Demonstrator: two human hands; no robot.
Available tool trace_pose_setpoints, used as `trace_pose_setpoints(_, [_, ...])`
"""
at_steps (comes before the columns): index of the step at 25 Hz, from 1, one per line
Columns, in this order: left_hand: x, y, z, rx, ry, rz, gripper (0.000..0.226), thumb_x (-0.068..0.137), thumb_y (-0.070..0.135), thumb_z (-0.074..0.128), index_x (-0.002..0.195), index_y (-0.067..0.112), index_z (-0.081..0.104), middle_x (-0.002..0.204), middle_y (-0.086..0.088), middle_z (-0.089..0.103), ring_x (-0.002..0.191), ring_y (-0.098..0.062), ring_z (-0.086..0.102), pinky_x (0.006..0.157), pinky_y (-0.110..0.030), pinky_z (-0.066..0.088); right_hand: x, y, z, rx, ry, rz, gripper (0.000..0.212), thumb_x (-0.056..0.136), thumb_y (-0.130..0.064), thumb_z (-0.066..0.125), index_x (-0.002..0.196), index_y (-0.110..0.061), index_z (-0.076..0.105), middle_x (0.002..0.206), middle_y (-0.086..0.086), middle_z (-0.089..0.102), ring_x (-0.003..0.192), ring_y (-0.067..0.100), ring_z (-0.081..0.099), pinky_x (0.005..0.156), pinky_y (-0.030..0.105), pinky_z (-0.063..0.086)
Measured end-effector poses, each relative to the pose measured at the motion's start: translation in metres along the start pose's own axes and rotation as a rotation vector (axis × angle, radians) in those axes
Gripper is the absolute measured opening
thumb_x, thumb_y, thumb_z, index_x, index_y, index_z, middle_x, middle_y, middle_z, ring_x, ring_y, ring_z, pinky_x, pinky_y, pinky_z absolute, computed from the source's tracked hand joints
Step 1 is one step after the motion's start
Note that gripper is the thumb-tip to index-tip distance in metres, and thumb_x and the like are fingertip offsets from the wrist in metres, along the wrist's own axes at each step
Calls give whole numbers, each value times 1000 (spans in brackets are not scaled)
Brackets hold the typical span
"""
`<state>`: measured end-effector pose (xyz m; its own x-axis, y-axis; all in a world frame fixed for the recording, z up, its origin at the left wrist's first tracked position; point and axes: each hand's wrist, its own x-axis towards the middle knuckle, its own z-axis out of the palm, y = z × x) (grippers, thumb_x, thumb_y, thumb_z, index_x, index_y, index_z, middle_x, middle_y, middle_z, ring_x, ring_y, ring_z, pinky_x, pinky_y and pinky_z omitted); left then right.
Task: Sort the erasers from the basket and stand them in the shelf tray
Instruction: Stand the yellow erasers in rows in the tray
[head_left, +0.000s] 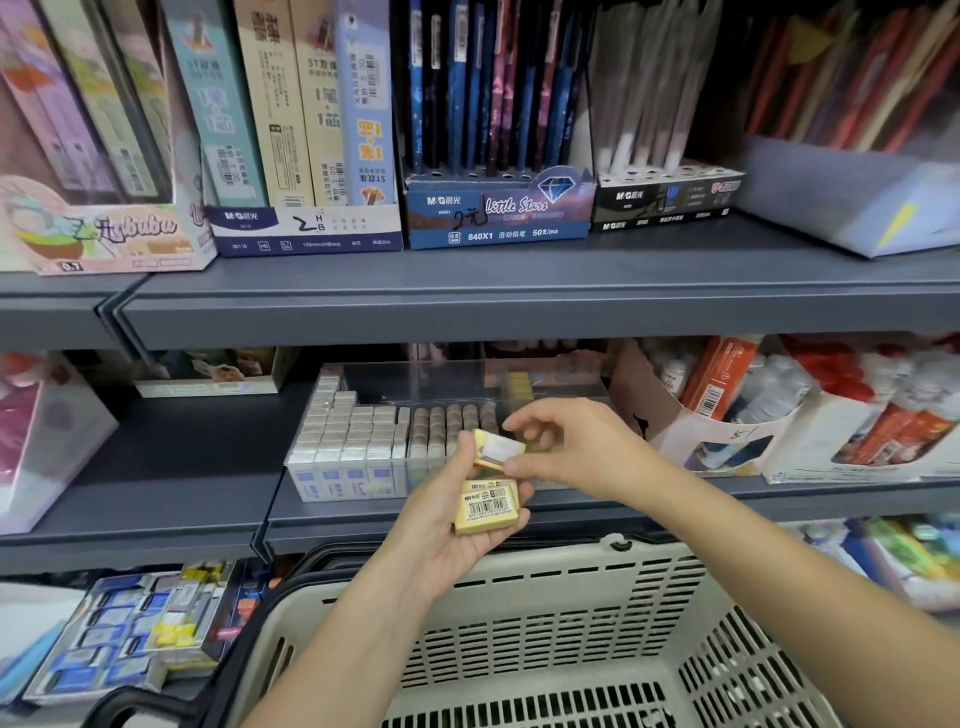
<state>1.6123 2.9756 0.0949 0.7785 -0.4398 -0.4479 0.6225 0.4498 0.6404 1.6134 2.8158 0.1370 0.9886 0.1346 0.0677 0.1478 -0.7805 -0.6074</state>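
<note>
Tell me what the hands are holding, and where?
The left hand cradles a yellow rectangular barcoded eraser from below in its curled fingers. The right hand pinches a second yellow eraser on top by its right end.

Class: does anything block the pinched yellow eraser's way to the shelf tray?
Nothing visible does. The right hand pinches the yellow eraser in front of the tray; standing erasers fill its front, free space lies behind.
</note>
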Motion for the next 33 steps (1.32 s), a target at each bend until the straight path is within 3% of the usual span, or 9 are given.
trace_pose_setpoints(4, [1,-3,11,19,46,-31,43,90,43,51,102,4,63,80,-20,71,68,-29,70,50,-32,55,-6,-7,3,-126,63,-74,33,69,-41,76,98,-29,67,81,-14,54,69,0,50,72,25,47])
trace_pose_setpoints(7, [0,-1,14,26,39,-30,30,82,30,65,98,5,65,76,-16,71,64,-26,69,50,-31,54,-10,-4,1,-152,48,-119,30,73,-37,74,101,-28,68,86,-10,60,73,2,56,75,25,49])
trace_pose_setpoints(11, [-3,2,15,-3,-8,41,26,72,14,67,96,4,64,73,-13,70,61,-20,68,50,-27,55,-16,-4,-6,347,-47,-39,27,79,-12,68,93,-36,65,90,-11,71,84,0,67,79,15,52])
trace_pose_setpoints(14, [-1,1,17,-35,43,99,20,82,4,62,102,6,63,76,-14,71,63,-20,69,52,-28,56,-12,2,-7,381,-3,39,18,81,-14,67,92,-29,69,86,-9,72,80,1,67,78,17,53])
trace_pose_setpoints(18, [-1,2,17,-112,92,71,24,88,15,60,107,-1,63,90,-21,70,72,-26,69,56,-32,58,-1,14,-14,490,-11,190,13,85,-9,64,98,-11,65,82,4,72,70,9,69,67,23,56])
trace_pose_setpoints(20, [-2,3,12,-190,107,10,35,89,21,59,109,-9,62,100,-26,68,83,-33,69,61,-37,60,15,26,-26,349,119,245,16,84,-12,65,100,-15,64,98,5,71,77,9,66,72,24,54])
trace_pose_setpoints(24, [-11,6,2,-231,47,-100,38,77,22,67,103,-6,65,100,-26,68,89,-38,68,62,-50,57,51,45,-40,-190,292,235,26,92,-26,55,115,-13,58,119,11,60,106,29,56,77,25,36])
trace_pose_setpoints(30, [-11,7,-8,-274,-73,-94,43,65,-10,57,107,-11,60,108,-31,63,96,-45,64,71,-55,56,87,74,-17,-246,5,178,19,94,-22,48,107,-24,62,115,2,63,88,11,53,77,20,39])
trace_pose_setpoints(33, [-7,8,-12,-312,-82,-42,42,70,-8,59,112,-13,55,109,-34,62,100,-43,64,78,-50,55,96,78,-9,-285,-103,198,25,96,-18,43,110,-21,64,123,-2,61,94,7,49,83,18,34])
